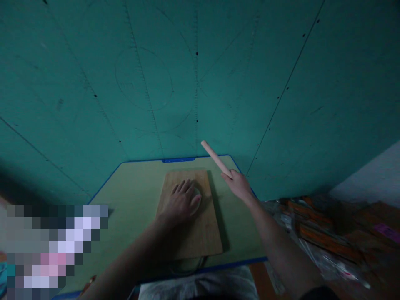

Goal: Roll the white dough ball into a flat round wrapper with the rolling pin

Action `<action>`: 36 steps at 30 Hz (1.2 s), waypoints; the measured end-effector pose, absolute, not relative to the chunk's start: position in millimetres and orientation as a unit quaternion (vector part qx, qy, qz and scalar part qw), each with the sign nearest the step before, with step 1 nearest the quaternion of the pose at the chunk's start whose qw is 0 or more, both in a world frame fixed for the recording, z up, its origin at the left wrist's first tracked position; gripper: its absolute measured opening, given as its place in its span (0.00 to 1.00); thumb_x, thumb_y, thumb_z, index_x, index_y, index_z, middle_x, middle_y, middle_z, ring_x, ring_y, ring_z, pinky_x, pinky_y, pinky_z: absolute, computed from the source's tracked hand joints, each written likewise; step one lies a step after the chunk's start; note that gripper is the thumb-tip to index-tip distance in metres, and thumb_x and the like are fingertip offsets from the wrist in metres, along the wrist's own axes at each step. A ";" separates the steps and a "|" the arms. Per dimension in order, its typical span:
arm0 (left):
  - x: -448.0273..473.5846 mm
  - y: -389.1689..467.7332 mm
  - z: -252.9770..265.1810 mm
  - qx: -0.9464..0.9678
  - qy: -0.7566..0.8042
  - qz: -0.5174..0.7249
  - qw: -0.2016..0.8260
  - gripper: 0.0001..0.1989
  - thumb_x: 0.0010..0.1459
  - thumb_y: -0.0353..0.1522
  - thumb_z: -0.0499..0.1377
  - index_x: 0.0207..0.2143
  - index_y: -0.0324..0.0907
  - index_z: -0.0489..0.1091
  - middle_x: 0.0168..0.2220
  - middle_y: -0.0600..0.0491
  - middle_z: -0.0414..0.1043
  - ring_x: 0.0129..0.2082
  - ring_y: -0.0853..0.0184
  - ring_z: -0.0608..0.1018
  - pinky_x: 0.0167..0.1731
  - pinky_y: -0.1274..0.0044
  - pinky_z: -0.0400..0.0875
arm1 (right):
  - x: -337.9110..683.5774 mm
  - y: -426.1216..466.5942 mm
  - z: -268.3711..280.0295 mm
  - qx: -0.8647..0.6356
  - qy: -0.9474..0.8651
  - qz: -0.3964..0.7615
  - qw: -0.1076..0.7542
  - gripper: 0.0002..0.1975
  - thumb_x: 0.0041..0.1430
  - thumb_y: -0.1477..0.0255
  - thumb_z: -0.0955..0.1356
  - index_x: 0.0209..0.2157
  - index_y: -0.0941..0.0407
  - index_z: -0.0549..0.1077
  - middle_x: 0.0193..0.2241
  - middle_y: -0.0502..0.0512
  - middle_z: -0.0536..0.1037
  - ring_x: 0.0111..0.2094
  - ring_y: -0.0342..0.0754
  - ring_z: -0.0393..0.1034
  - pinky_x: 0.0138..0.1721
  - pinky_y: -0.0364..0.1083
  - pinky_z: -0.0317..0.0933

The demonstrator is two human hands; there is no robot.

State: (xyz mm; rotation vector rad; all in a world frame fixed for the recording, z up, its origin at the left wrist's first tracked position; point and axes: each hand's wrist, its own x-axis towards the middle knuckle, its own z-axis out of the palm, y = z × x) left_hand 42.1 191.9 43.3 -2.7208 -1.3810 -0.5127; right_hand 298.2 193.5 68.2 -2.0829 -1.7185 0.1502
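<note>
A wooden cutting board (206,233) lies on the pale green table. On it is a whitish, rounded, flat piece (197,200) that looks like dough, mostly covered by my left hand (181,202). That hand rests palm down over it, fingers stretched out and slightly spread. My right hand (239,183) is raised above the table's right side, its fingers wrapped round one end of a light wooden rolling pin (215,158). The pin points up and to the left, clear of the board and the whitish piece.
The table (137,183) has a blue edge and stands against a green wall (175,83) with drawn lines. Cartons and clear plastic wrapping (325,241) are piled at the right. A pixelated patch hides the lower left.
</note>
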 end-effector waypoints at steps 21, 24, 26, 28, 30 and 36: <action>6.6 191.7 46.0 -0.866 -0.493 -0.068 0.045 0.33 0.71 0.46 0.41 0.68 0.35 0.56 0.68 0.36 0.58 0.68 0.48 0.61 0.64 0.55 0.57 | 301.1 194.4 60.7 -0.735 -0.625 0.098 0.243 0.13 0.67 0.62 0.66 0.33 0.56 0.76 0.29 0.55 0.79 0.27 0.47 0.70 0.25 0.43 0.47; 8.2 192.7 48.8 -0.879 -0.472 -0.058 0.040 0.37 0.68 0.52 0.43 0.69 0.38 0.55 0.69 0.39 0.55 0.69 0.49 0.58 0.65 0.56 0.54 | 299.3 193.9 62.6 -0.736 -0.624 0.103 0.241 0.13 0.67 0.61 0.66 0.34 0.56 0.76 0.29 0.55 0.79 0.27 0.46 0.69 0.25 0.44 0.47; 17.2 191.2 51.7 -0.893 -0.446 -0.051 0.038 0.37 0.67 0.54 0.44 0.68 0.40 0.55 0.70 0.41 0.54 0.70 0.50 0.55 0.66 0.58 0.53 | 298.3 193.1 63.8 -0.737 -0.624 0.104 0.238 0.13 0.67 0.61 0.67 0.34 0.56 0.76 0.29 0.55 0.79 0.28 0.47 0.70 0.25 0.43 0.47; 27.5 189.1 53.7 -0.898 -0.435 -0.049 0.041 0.36 0.67 0.53 0.44 0.68 0.40 0.57 0.70 0.41 0.55 0.70 0.48 0.55 0.66 0.55 0.53 | 297.5 192.2 64.8 -0.737 -0.626 0.104 0.234 0.12 0.66 0.62 0.67 0.34 0.55 0.76 0.30 0.55 0.79 0.29 0.47 0.70 0.25 0.43 0.48; 35.6 186.7 53.9 -0.894 -0.443 -0.052 0.047 0.34 0.69 0.50 0.44 0.66 0.37 0.59 0.69 0.38 0.56 0.70 0.46 0.56 0.64 0.52 0.54 | 297.1 191.5 65.2 -0.735 -0.629 0.105 0.230 0.12 0.66 0.62 0.68 0.34 0.55 0.76 0.30 0.55 0.79 0.29 0.47 0.71 0.25 0.43 0.48; 42.6 178.1 52.0 -0.878 -0.469 -0.068 0.062 0.28 0.71 0.43 0.43 0.65 0.37 0.60 0.68 0.37 0.58 0.69 0.45 0.58 0.61 0.50 0.57 | 296.7 191.2 65.1 -0.730 -0.635 0.108 0.227 0.13 0.66 0.62 0.67 0.34 0.56 0.76 0.30 0.55 0.79 0.30 0.47 0.71 0.26 0.43 0.49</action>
